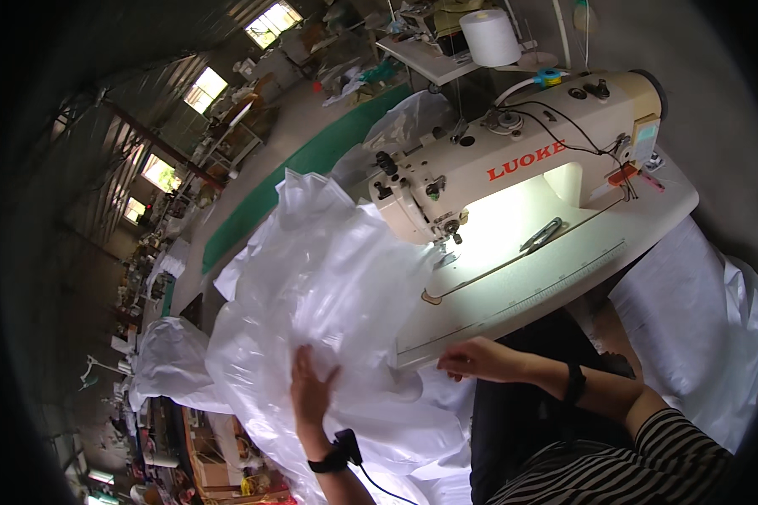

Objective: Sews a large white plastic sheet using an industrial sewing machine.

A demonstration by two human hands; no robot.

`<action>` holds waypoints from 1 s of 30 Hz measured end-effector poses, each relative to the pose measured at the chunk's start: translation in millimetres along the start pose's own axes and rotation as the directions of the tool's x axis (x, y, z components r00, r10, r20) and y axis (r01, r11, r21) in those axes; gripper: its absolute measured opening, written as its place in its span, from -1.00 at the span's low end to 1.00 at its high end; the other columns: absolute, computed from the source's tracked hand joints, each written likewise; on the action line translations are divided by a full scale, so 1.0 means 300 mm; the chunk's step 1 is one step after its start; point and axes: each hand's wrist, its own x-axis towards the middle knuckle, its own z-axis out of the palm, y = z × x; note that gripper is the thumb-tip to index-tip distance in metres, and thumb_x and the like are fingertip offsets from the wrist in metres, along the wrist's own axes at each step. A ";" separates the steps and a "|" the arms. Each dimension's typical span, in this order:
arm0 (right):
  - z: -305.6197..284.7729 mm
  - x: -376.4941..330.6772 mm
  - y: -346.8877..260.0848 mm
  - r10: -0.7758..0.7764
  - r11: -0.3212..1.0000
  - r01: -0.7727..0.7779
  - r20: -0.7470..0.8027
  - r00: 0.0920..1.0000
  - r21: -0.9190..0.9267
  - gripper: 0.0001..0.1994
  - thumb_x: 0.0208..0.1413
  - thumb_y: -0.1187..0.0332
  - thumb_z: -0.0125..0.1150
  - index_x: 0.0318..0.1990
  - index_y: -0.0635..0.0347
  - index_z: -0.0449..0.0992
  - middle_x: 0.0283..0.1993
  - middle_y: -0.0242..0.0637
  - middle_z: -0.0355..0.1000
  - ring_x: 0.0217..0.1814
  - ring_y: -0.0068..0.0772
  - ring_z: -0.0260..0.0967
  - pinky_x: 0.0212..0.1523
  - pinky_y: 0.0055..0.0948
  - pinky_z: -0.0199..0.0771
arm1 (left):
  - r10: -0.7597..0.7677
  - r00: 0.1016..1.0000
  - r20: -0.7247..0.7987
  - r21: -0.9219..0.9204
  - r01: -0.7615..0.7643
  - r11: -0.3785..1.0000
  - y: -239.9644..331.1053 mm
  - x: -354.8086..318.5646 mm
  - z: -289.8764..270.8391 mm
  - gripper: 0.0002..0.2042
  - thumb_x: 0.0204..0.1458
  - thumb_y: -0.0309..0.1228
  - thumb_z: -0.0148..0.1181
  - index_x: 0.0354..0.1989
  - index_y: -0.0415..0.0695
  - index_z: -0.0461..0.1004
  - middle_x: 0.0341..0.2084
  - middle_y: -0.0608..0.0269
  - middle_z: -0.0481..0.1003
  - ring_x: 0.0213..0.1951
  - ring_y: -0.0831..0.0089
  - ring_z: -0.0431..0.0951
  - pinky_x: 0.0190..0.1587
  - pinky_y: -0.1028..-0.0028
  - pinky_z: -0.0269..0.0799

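One machine (514,156); left of it, the left hand (312,389), empty, spreads over white sheeting (286,269), perhaps steadying it; in front, the right hand (483,360) half-curls, hold unclear.

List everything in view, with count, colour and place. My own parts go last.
Sewing machine: one, cream, upper right
Machine table: one, pale, under the machine
Snips-like tool: one, grey, on the table
Thread cone: one, white, behind the machine
Sheeting: several folds, white, centre and far right
Floor strip: one, green, beyond the sheeting
Windows: at least four, bright, upper left
Background clutter: many, mixed, left, too small to count
Wristbands: two, black, one per wrist
Left grip: one, bare, fingers spread at the sheeting
Right grip: one, bare, fingers curled by the table's front edge
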 end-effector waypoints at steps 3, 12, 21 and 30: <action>0.108 0.041 0.088 -0.095 0.989 0.103 0.086 0.992 -0.104 -0.70 0.31 0.22 0.10 -0.04 0.31 0.50 -0.30 -0.32 0.51 -0.22 -0.53 0.48 -0.17 -0.49 0.52 | 0.021 0.970 0.242 -0.054 -0.008 0.998 0.011 -0.090 0.011 -0.33 -0.01 -0.16 0.34 0.26 -0.15 0.26 0.29 -0.08 0.22 0.31 -0.02 0.22 0.31 0.15 0.20; 0.324 0.176 0.061 0.201 0.844 -0.228 0.107 0.974 0.486 -0.60 0.26 0.02 0.13 0.10 0.06 0.41 0.04 -0.38 0.42 0.09 -0.50 0.35 0.03 -0.31 0.45 | 0.218 0.948 -0.233 -0.183 -0.263 0.947 -0.017 0.134 -0.235 -0.60 0.01 -0.48 0.31 0.07 -0.18 0.47 0.02 0.01 0.52 0.05 0.03 0.51 0.05 0.22 0.45; 0.381 0.225 0.115 0.152 0.844 -0.174 0.085 0.985 0.508 -0.64 0.24 0.10 0.19 0.07 0.08 0.43 -0.04 -0.40 0.43 0.05 -0.54 0.36 0.04 -0.33 0.45 | -0.039 0.892 0.451 0.410 -0.168 0.896 -0.421 0.361 0.196 -0.54 0.06 -0.55 0.07 0.19 -0.16 0.23 0.05 -0.04 0.46 0.10 0.06 0.48 0.10 0.19 0.44; 0.043 -0.390 0.143 0.193 0.845 -0.190 0.047 0.980 0.500 -0.69 0.30 0.37 0.11 0.13 0.29 0.35 0.01 -0.29 0.45 0.11 -0.50 0.38 0.13 -0.46 0.41 | -0.347 0.885 0.312 0.324 0.244 0.914 -0.429 -0.202 -0.090 -0.52 -0.03 0.01 0.25 -0.19 -0.21 0.56 -0.36 -0.14 0.59 -0.21 -0.12 0.59 -0.10 0.08 0.49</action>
